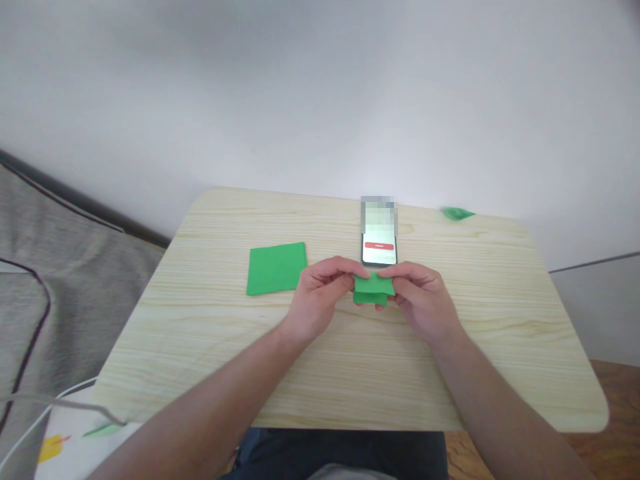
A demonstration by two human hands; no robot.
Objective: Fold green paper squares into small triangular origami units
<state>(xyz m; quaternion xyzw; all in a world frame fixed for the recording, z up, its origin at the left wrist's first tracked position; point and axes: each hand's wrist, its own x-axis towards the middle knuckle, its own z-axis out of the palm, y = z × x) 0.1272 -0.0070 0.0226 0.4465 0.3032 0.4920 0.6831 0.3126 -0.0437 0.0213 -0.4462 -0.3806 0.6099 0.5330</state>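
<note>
A small folded piece of green paper (374,285) is held up above the table between my two hands. My left hand (323,285) pinches its left edge, thumb and index finger closed on it. On the right edge, my right hand (420,288) grips the same paper in a pinch. The paper shows an upper flap and a lower layer with a gap at the front. Fingertips show beneath it. To the left, close to my left hand, lies a flat stack of green square paper (277,268).
A phone (379,252) with a lit screen lies just beyond my hands. Near the back right edge of the wooden table (200,320) sits a folded green leaf shape (457,213). A white wall stands behind. Cables (75,402) run at the lower left.
</note>
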